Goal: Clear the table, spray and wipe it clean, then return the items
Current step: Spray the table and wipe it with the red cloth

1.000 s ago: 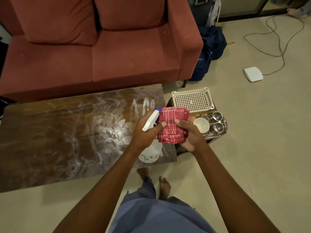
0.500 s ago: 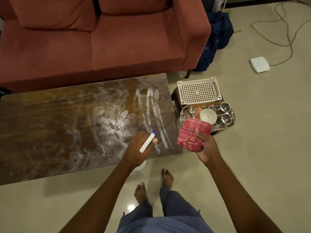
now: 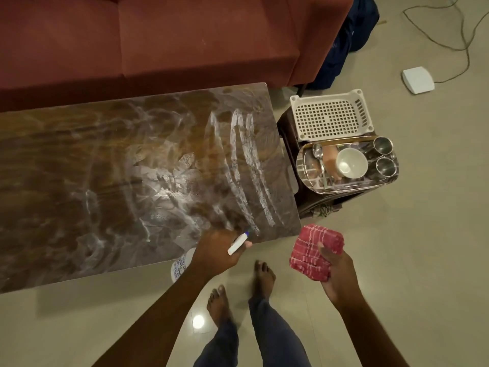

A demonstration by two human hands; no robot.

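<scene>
1. Spray bottle (image 3: 236,245) is gripped in the left hand (image 3: 214,256), fingers curled round its neck. The white head with its blue nozzle juts out to the right of the knuckles. The labelled body shows under the wrist, at the near edge of the coffee table (image 3: 119,181).
2. To the right of that hand, the right hand (image 3: 334,271) holds a red checked cloth (image 3: 316,251) folded into a thick pad, thumb pressed on top. It is over the floor, off the table's near right corner.
3. The table spreads ahead and left of the left hand, its dark top smeared with white streaks, heaviest just beyond the nozzle.
4. Beyond the right hand, a dark stool (image 3: 288,133) beside the table's right end carries a steel tray (image 3: 304,170). In it lie a spoon (image 3: 317,152) at the left, a white bowl (image 3: 352,163) in the middle and two upright steel tumblers (image 3: 383,145) at the right.
5. Past the tray, on the same stool, sits a white perforated plastic basket (image 3: 330,115).
6. Farthest out are a red sofa (image 3: 185,35) behind the table and a dark blue bag (image 3: 352,35) by its right arm.
</scene>
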